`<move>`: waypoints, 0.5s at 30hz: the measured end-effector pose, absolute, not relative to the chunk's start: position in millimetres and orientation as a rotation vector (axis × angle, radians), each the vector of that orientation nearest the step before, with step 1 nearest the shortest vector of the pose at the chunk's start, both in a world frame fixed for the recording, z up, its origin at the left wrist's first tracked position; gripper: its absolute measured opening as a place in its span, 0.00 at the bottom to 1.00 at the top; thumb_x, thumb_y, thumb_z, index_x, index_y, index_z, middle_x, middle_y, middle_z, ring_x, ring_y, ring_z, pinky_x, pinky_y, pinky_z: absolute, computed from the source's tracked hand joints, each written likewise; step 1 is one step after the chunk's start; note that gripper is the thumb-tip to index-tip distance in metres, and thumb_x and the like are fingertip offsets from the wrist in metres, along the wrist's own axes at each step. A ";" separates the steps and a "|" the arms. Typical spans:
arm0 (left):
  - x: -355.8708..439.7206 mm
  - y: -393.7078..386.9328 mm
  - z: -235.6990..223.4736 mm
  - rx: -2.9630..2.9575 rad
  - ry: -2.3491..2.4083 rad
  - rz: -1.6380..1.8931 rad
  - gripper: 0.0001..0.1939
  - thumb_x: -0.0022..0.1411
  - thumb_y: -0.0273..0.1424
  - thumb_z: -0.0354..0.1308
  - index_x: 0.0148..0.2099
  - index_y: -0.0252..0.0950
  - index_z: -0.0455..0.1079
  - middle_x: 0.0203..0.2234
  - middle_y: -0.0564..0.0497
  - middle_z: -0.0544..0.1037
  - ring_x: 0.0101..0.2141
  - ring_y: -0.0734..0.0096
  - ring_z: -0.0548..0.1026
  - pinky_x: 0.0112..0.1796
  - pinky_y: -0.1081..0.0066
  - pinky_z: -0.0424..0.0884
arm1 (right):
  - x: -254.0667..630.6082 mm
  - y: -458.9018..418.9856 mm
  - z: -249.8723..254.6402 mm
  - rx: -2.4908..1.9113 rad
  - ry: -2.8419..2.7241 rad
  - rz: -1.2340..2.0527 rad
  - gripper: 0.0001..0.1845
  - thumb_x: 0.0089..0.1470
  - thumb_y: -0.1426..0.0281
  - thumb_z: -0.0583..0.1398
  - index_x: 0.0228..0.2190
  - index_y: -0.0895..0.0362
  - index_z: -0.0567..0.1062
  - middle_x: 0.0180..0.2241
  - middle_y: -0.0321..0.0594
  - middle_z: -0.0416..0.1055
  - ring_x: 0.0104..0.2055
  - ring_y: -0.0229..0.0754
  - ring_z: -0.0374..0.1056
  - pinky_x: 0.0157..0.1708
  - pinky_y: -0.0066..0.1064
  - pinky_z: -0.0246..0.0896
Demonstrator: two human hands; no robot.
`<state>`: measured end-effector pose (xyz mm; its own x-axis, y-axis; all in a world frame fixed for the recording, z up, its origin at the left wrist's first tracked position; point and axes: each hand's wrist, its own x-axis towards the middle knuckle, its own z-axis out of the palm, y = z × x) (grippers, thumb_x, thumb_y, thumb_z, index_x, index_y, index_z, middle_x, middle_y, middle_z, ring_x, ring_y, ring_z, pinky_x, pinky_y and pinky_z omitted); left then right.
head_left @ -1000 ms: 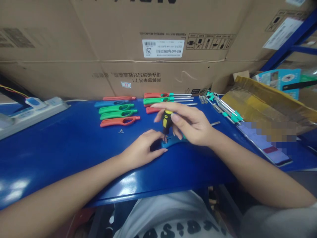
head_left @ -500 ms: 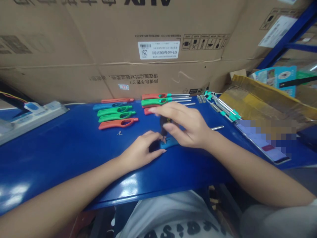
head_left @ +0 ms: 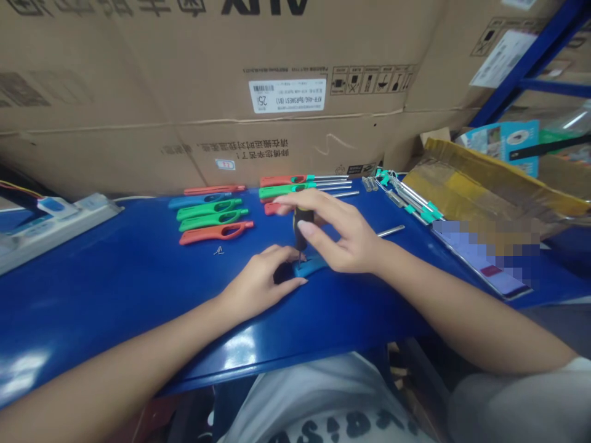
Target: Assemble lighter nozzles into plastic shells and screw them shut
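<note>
Upright in my right hand (head_left: 346, 234) is a black and yellow screwdriver (head_left: 302, 224), gripped between thumb and fingers. Its tip meets the left end of a blue gas lighter (head_left: 313, 265) lying on the table. My left hand (head_left: 256, 277) pinches that end of the lighter between thumb and fingers. A metal tube (head_left: 391, 231) sticks out to the right, beyond my right hand, which hides much of the lighter. A few small screws (head_left: 218, 250) lie left of my hands.
Coloured lighter handles (head_left: 215, 232) lie in a row behind my left hand. Lighters with metal tubes (head_left: 286, 189) sit behind my right hand. Loose tubes (head_left: 415, 195), a phone (head_left: 484, 261) and an open carton (head_left: 489, 178) are at right, a power strip (head_left: 60, 224) at left.
The view has shifted slightly. The screwdriver's handle shows more yellow and has turned in my right hand. My left hand keeps its hold on the blue lighter.
</note>
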<state>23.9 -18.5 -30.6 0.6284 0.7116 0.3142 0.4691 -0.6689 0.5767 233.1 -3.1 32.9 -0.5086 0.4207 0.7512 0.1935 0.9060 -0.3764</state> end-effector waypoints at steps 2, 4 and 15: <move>24.7 -19.0 -29.3 2.408 0.930 0.728 0.13 0.63 0.34 0.66 0.48 0.39 0.71 0.42 0.50 0.80 0.44 0.63 0.78 0.47 0.63 0.75 | 234.2 -3.0 34.4 -0.442 -2.140 0.445 0.19 0.70 0.70 0.49 0.58 0.59 0.66 0.50 0.47 0.74 0.51 0.41 0.72 0.45 0.32 0.72; 25.2 -19.9 -29.5 2.396 0.952 0.739 0.13 0.62 0.33 0.66 0.48 0.39 0.71 0.42 0.51 0.80 0.43 0.63 0.78 0.47 0.63 0.75 | 234.4 -2.7 35.2 -0.444 -2.147 0.480 0.18 0.69 0.70 0.51 0.56 0.59 0.68 0.50 0.47 0.74 0.50 0.40 0.73 0.45 0.32 0.72; 28.6 -21.7 -30.3 2.353 0.978 0.799 0.16 0.60 0.32 0.68 0.49 0.38 0.71 0.43 0.49 0.81 0.44 0.62 0.79 0.47 0.62 0.76 | 226.0 -3.4 25.7 -0.489 -2.007 0.035 0.14 0.60 0.61 0.64 0.45 0.55 0.74 0.41 0.42 0.78 0.43 0.42 0.74 0.46 0.37 0.72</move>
<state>28.6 -21.7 -30.3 0.5771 0.7461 0.3322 0.4742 -0.6372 0.6075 226.0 -3.4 25.7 -0.3929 0.3542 0.8486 0.3241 0.9170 -0.2326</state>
